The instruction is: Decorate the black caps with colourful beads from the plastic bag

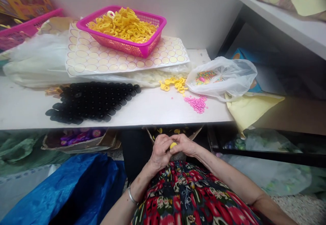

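1. A small yellow ring (173, 145) sits between both hands, held low over the lap, just below the front edge of the counter (152, 107). Only a sliver of it shows, since fingers wrap most of it.
2. The left hand (160, 152) is curled closed around the ring from the left, thumb and fingertips pinching it, which seems meant to steady the piece.
3. The right hand (185, 145) meets it from the other side, fingers bent and its grip closed on the same ring; the two hands touch, so the piece is braced from both sides for fine finger work.
4. Right behind the hands an open cardboard box (175, 131) stands under the counter edge with a few yellow bits in it, close enough to drop things into.
5. On the counter, a small heap of yellow rings (174, 83) and a scatter of pink beads (197, 103) lie nearest the hands, apparently as ready stock.
6. Beside them a thin plastic bag (224, 77) lies open with mixed coloured beads inside.
7. Farther left, black discs (93, 101) are laid flat in tight rows.
8. At the back, a pink basket (123, 31) heaped with yellow rings rests on a sheet of round stickers (102, 56), well apart from the hands.
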Demonstrator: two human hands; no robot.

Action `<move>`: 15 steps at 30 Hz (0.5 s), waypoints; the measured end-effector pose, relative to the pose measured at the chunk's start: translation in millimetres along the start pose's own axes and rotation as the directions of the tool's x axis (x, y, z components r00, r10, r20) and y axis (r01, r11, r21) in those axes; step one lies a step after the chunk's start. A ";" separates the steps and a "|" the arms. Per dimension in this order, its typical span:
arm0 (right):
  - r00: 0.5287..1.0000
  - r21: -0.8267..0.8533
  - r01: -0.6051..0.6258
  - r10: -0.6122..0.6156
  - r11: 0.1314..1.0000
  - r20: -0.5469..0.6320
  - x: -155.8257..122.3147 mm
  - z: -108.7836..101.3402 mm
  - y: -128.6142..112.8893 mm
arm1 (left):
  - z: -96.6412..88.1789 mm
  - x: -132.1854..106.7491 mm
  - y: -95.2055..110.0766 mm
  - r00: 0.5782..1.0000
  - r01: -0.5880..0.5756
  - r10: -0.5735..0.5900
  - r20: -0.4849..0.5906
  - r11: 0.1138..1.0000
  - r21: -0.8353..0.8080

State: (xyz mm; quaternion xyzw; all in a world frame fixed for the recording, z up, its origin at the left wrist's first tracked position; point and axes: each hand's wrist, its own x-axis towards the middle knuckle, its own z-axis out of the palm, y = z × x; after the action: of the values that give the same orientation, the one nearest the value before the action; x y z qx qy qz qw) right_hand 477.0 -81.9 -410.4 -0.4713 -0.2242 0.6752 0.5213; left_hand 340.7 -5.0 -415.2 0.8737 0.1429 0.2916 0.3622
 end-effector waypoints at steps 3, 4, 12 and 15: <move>0.997 0.049 -0.051 0.048 0.997 0.060 3.2 -1.1 -4.9 | -3.4 6.7 -0.5 0.999 0.042 -0.042 -0.027 0.999 0.003; 0.995 0.060 -0.080 0.076 0.995 0.063 4.5 -1.0 -5.8 | -3.5 8.1 -0.3 0.999 0.043 -0.043 -0.026 0.999 0.006; 0.999 0.039 -0.010 0.012 0.999 -0.043 14.1 10.4 -3.4 | -3.7 9.1 -1.6 0.999 -0.014 0.016 -0.046 0.999 0.038; 0.998 0.073 -0.034 0.037 0.997 -0.047 17.7 16.8 -1.8 | -7.2 10.3 -2.5 0.998 0.019 -0.015 -0.064 0.998 0.061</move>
State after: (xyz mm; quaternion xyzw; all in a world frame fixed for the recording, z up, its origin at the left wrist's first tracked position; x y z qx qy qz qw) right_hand 463.1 -61.9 -408.5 -0.4722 -0.1786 0.6805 0.5311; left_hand 344.3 5.4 -408.7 0.8736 0.1707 0.3114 0.3326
